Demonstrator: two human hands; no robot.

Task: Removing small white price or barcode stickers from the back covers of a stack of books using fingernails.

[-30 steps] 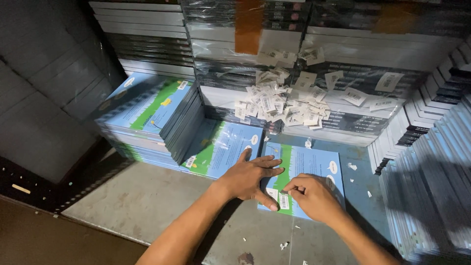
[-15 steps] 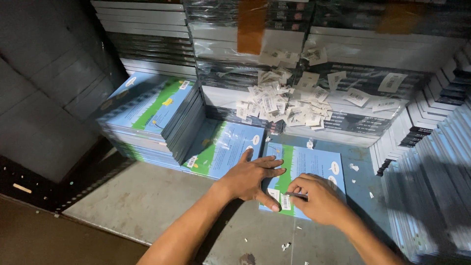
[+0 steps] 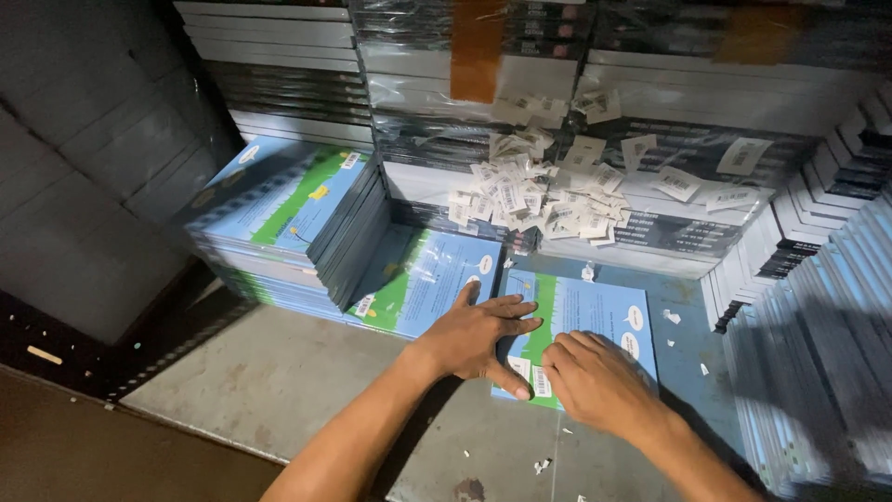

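Observation:
A thin blue-and-green book (image 3: pixel 595 321) lies flat on the grey floor in front of me. My left hand (image 3: pixel 476 336) rests flat on its left edge with the fingers spread, thumb near a white barcode sticker (image 3: pixel 540 381) at the book's near corner. My right hand (image 3: pixel 599 381) sits on the book's lower right part, fingers curled down onto the cover beside that sticker. Whether the fingertips pinch anything is hidden.
A stack of the same books (image 3: pixel 288 218) stands at the left, with a lower stack (image 3: pixel 423 284) beside it. Loose white stickers (image 3: pixel 539 200) are heaped on wrapped bundles (image 3: pixel 650 139) behind. Book spines (image 3: pixel 818 325) line the right side. Paper scraps litter the floor.
My right hand has slid slightly left and flattened onto the book near the sticker. My left hand has stayed pressed on the book's left edge.

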